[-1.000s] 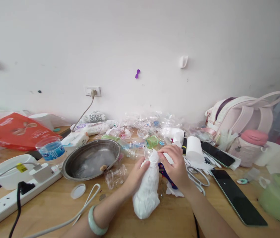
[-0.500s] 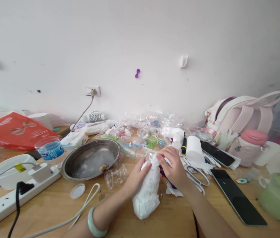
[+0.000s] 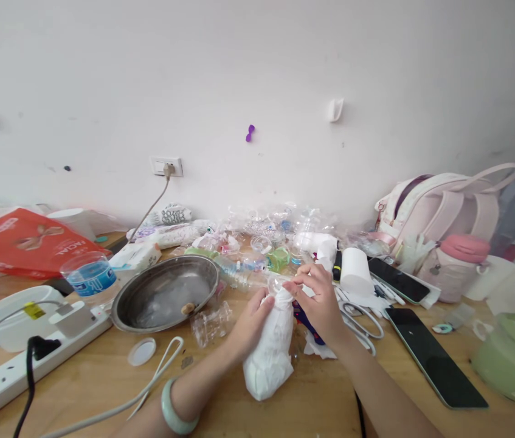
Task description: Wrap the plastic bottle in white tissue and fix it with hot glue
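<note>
Work is centring on the lower middle of the frame. The left hand (image 3: 252,320) is curling, partly closed, around an apparent white-wrapped bottle (image 3: 267,365); the right hand (image 3: 320,299) is pinching its upper end, thumb and fingertips together. The step appears to be tightening that end; the next move is seemingly calling for a steady left hold and light fingertip pressure. A metal bowl (image 3: 148,278) is sitting left of centre; a white roll (image 3: 356,272) is standing right of centre.
</note>
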Demonstrator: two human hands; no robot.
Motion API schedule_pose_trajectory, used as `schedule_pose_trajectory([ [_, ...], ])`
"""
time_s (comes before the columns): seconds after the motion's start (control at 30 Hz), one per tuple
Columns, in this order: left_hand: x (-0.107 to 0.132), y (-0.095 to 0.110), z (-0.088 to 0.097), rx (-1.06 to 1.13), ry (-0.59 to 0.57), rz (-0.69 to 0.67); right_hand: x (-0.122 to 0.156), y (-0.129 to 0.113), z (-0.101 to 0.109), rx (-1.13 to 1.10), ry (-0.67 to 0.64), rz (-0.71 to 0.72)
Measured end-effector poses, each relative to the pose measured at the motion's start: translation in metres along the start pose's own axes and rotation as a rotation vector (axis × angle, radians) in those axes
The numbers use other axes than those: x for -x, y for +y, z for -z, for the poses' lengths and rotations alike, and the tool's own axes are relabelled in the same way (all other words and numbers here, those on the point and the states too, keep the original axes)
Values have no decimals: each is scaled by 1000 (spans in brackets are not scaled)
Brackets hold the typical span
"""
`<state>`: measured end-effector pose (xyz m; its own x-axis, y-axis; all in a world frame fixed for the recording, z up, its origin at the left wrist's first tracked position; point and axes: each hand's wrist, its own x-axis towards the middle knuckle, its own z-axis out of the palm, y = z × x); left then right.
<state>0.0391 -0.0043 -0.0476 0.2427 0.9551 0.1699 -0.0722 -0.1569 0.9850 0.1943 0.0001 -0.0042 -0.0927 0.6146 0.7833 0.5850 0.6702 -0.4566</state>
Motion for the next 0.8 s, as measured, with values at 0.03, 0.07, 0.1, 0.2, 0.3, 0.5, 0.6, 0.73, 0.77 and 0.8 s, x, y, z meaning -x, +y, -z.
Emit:
schedule_pose_trajectory([
  [0.03, 0, -1, 0, 1, 5, 3, 0, 1, -1, 10, 13, 1],
  [0.07, -1, -1, 0, 9, 10, 6, 1, 1, -1, 16, 19, 4],
  [0.1, -1, -2, 0, 23, 11, 8, 1, 2, -1, 17, 17, 5],
  [0.2, -1, -4, 0, 89, -22, -16, 1, 6, -2, -19, 11, -12],
  [0.3, -1, -5, 1, 124, -28, -36, 1, 10, -2, -79, 27, -31],
  [0.5, 2, 7, -2, 246, 0, 96, 1, 14, -1, -157, 21, 20],
  [0.6, 4, 14, -5, 410, -18, 192, 1, 14, -1, -219, -7, 20],
  [0.73, 7, 16, -9, 576, -94, 424, 1, 15, -3, -291, -19, -32],
  [0.77, 7, 14, -9, 613, -112, 476, 1, 15, -4, -305, -25, -47],
  [0.8, 6, 13, -9, 648, -118, 515, 0, 15, -5, -320, -35, -60],
])
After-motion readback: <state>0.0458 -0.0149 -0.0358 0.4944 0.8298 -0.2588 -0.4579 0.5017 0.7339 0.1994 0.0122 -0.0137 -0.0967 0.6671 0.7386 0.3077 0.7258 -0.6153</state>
